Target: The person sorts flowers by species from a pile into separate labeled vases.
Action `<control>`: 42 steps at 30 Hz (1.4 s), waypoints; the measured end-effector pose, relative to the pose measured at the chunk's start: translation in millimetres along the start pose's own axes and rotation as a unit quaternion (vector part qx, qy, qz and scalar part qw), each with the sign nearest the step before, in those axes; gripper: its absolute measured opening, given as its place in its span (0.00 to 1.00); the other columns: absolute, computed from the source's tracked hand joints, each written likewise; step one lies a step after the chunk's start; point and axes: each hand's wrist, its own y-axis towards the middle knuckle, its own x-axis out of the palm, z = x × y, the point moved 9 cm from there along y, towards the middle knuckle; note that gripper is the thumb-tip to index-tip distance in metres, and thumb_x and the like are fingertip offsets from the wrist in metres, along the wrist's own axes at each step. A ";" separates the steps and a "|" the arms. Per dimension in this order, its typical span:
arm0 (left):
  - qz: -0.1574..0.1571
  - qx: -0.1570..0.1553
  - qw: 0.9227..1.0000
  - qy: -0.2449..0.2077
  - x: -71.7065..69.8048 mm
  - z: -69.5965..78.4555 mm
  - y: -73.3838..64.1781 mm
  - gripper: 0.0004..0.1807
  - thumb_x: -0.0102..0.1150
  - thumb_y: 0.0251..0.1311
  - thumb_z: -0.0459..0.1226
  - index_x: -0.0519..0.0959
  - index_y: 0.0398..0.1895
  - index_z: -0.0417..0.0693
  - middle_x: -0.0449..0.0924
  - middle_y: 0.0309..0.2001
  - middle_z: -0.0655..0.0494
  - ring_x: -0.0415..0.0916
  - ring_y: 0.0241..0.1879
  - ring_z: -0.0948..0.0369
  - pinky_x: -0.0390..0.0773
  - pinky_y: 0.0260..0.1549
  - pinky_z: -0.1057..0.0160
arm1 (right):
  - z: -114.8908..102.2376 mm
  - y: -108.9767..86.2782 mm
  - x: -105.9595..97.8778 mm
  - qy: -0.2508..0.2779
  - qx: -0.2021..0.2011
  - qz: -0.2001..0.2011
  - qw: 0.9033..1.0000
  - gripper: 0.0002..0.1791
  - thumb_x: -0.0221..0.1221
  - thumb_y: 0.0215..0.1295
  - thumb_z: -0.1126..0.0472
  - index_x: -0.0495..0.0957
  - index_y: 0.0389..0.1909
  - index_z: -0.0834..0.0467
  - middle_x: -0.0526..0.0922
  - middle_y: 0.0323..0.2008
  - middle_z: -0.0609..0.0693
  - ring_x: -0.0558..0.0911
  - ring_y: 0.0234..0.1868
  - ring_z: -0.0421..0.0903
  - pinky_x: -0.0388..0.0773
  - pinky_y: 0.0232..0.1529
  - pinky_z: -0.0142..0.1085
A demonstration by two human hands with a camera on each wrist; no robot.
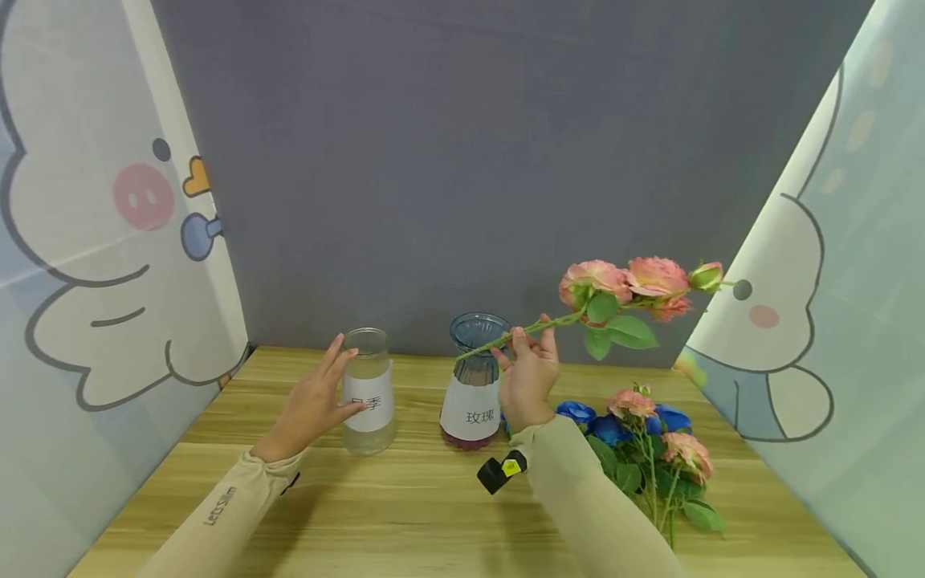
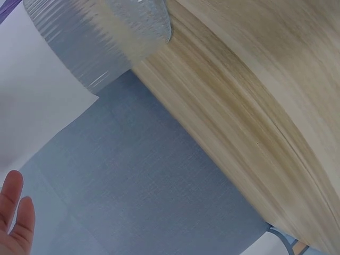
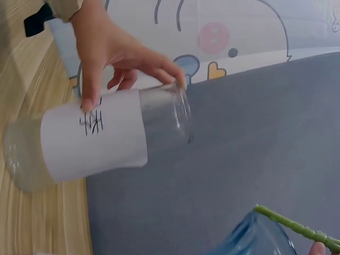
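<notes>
In the head view my left hand (image 1: 312,405) holds the side of a clear glass vase (image 1: 368,444), thumb over its white paper label and fingers up near the rim. Water stands in its lower part. My right hand (image 1: 531,377) pinches the green stem of a spray of pink roses (image 1: 594,281), blooms out to the right. The stem's cut end hangs by the rim of a blue-tinted vase (image 1: 478,325) with another labelled paper and purplish liquid at its base. In the right wrist view the stem end (image 3: 287,222) shows over that vase's mouth (image 3: 260,239).
More flowers lie on the wooden table (image 1: 405,522) at the right: pink roses (image 1: 686,453) and blue roses (image 1: 610,429) with green leaves, partly behind my right forearm. A grey panel (image 1: 462,160) rises behind the vases, with cartoon-printed curtains on both sides.
</notes>
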 end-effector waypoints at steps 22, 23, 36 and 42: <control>-0.011 -0.020 1.000 -0.011 1.5 -1.2 2.4 0.53 0.82 0.27 0.33 0.61 0.62 0.35 0.59 0.63 0.23 0.78 0.29 0.43 0.73 0.19 0.54 | 38.5 -27.4 51.3 0.022 0.023 -0.037 0.999 0.26 0.51 0.70 0.72 0.64 0.68 0.58 0.69 0.30 0.49 0.79 0.31 0.42 0.80 0.27 0.34; -0.011 -0.022 1.000 -0.012 1.5 -1.8 2.6 0.53 0.82 0.27 0.33 0.61 0.62 0.35 0.59 0.63 0.23 0.78 0.30 0.41 0.73 0.19 0.54 | 39.4 -28.0 54.2 0.021 0.024 -0.039 0.999 0.26 0.51 0.69 0.72 0.64 0.68 0.58 0.69 0.30 0.49 0.79 0.32 0.42 0.80 0.27 0.34; -0.012 -0.030 0.999 -0.009 -0.6 -2.1 -0.2 0.55 0.83 0.25 0.33 0.62 0.62 0.38 0.59 0.64 0.24 0.79 0.31 0.41 0.74 0.20 0.53 | 52.3 -38.0 76.5 -0.016 0.013 -0.060 0.998 0.25 0.54 0.67 0.72 0.68 0.66 0.60 0.69 0.27 0.46 0.79 0.33 0.40 0.78 0.26 0.33; -0.001 -0.016 1.000 -0.010 -0.3 -1.0 0.9 0.55 0.83 0.25 0.33 0.62 0.63 0.36 0.60 0.64 0.25 0.78 0.39 0.36 0.77 0.25 0.49 | 58.5 -40.9 79.6 -0.026 0.023 -0.062 0.997 0.25 0.54 0.67 0.72 0.69 0.65 0.59 0.69 0.28 0.46 0.79 0.34 0.42 0.76 0.27 0.34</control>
